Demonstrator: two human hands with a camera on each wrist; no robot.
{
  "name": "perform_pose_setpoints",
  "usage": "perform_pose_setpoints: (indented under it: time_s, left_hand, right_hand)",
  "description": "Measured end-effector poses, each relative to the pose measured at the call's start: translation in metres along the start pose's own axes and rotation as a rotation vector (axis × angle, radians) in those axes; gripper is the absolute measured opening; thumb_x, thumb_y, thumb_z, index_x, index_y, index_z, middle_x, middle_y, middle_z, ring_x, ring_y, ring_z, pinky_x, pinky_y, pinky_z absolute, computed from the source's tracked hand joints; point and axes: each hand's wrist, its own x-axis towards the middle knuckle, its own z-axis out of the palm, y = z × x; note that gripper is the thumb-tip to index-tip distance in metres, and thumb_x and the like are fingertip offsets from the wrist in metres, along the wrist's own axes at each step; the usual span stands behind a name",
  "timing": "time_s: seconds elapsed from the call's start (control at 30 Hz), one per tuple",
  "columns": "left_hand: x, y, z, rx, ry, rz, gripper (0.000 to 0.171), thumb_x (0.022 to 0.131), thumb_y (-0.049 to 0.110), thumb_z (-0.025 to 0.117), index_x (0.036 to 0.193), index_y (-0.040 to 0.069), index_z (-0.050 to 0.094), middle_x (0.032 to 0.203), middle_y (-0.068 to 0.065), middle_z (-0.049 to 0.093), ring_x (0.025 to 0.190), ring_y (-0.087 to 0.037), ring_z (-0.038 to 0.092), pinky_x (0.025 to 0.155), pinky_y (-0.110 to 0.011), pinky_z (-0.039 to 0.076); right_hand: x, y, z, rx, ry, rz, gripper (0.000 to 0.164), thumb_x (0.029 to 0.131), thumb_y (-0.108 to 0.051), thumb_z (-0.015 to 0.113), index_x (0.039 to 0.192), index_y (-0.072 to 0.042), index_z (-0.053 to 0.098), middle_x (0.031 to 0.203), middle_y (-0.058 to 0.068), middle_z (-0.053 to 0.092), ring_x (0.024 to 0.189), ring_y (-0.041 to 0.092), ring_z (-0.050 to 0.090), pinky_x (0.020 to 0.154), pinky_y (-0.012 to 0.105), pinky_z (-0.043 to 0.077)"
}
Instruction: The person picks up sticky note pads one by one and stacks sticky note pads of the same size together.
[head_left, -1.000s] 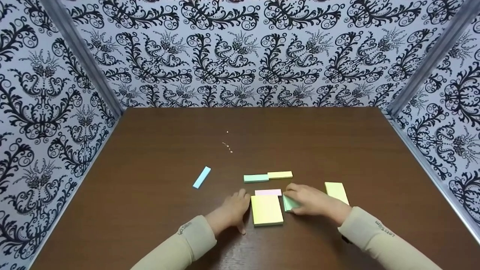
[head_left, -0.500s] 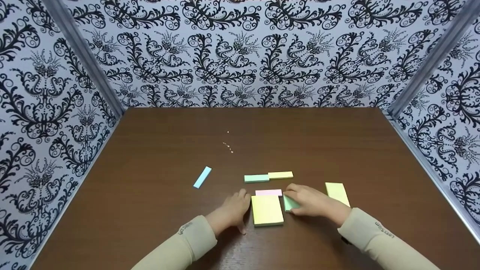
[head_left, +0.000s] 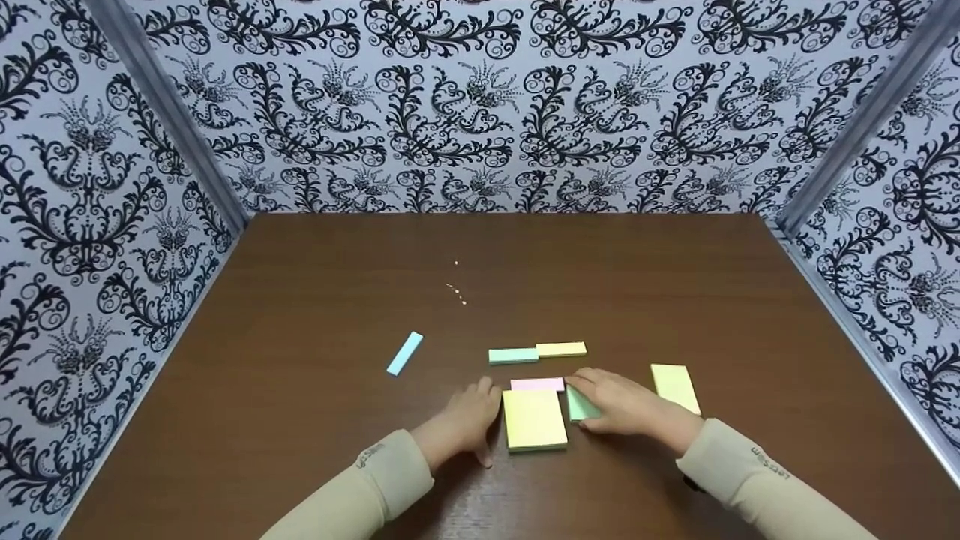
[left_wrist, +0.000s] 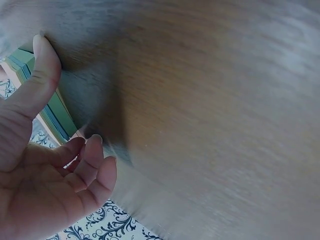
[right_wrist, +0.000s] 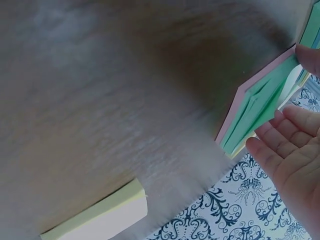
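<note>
In the head view, a thick square stack of sticky notes (head_left: 535, 420) with a yellow top lies before the person. The left hand (head_left: 469, 421) rests on the table along its left side, thumb spread and fingers loosely bent; the left wrist view shows the stack's layered edge (left_wrist: 59, 112) behind the thumb. Right of the stack, the right hand (head_left: 621, 403) holds a green sticky note pad (head_left: 580, 406) between thumb and fingers. In the right wrist view, this pad (right_wrist: 262, 105) has a pink bottom layer and slightly parted green sheets. A pink strip pad (head_left: 536, 385) lies behind the stack.
Farther back lie a teal strip pad (head_left: 513, 355) and a yellow strip pad (head_left: 561, 349), end to end. A blue strip pad (head_left: 405, 353) lies slanted at the left. A pale yellow pad (head_left: 675, 388) sits beyond the right wrist. Patterned walls (head_left: 480, 112) enclose the brown table (head_left: 337, 285).
The right hand's fingers shift very slightly on the green pad. The left hand and the stack stay where they were.
</note>
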Motion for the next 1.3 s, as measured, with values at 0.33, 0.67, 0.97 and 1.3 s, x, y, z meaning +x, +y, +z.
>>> perform_pose_setpoints:
  time_s: [0.33, 0.67, 0.97, 1.3]
  left_hand:
    - [-0.0006, 0.001, -0.0016, -0.024, -0.022, -0.006, 0.092, 0.047, 0.042, 0.089, 0.116, 0.001, 0.044, 0.101, -0.008, 0.039, 0.09, -0.023, 0.049, 0.075, -0.037, 0.045]
    - [0.0, 0.0011, -0.0029, 0.0, -0.027, -0.005, 0.092, 0.047, 0.045, 0.088, 0.116, 0.002, 0.045, 0.099, -0.007, 0.039, 0.088, -0.021, 0.048, 0.076, -0.036, 0.045]
    - [0.0003, 0.0005, -0.0036, -0.013, -0.027, -0.009, 0.092, 0.046, 0.044, 0.089, 0.115, 0.002, 0.045, 0.099, -0.007, 0.039, 0.087, -0.021, 0.048, 0.075, -0.037, 0.045]
    - [-0.0005, 0.0007, -0.0039, -0.032, -0.047, -0.027, 0.093, 0.048, 0.043, 0.088, 0.119, 0.002, 0.044, 0.103, -0.008, 0.04, 0.091, -0.022, 0.048, 0.079, -0.037, 0.045]
  right_hand:
    - [-0.0023, 0.0015, 0.0055, -0.033, 0.07, -0.048, 0.06, 0.081, -0.028, 0.067, 0.126, 0.007, 0.047, 0.119, 0.017, 0.052, 0.106, 0.029, 0.052, 0.085, 0.04, 0.045]
    - [-0.0036, 0.0008, 0.0056, -0.01, 0.083, -0.027, 0.061, 0.081, -0.028, 0.067, 0.127, 0.006, 0.046, 0.121, 0.017, 0.051, 0.105, 0.028, 0.052, 0.077, 0.038, 0.046]
    - [-0.0026, 0.0018, 0.0069, -0.012, 0.082, -0.02, 0.062, 0.079, -0.027, 0.067, 0.128, 0.005, 0.045, 0.122, 0.017, 0.051, 0.108, 0.029, 0.052, 0.08, 0.041, 0.046]
    - [-0.002, -0.0004, 0.005, -0.009, 0.053, -0.001, 0.064, 0.081, -0.027, 0.066, 0.131, 0.005, 0.042, 0.123, 0.018, 0.051, 0.112, 0.033, 0.051, 0.088, 0.044, 0.044]
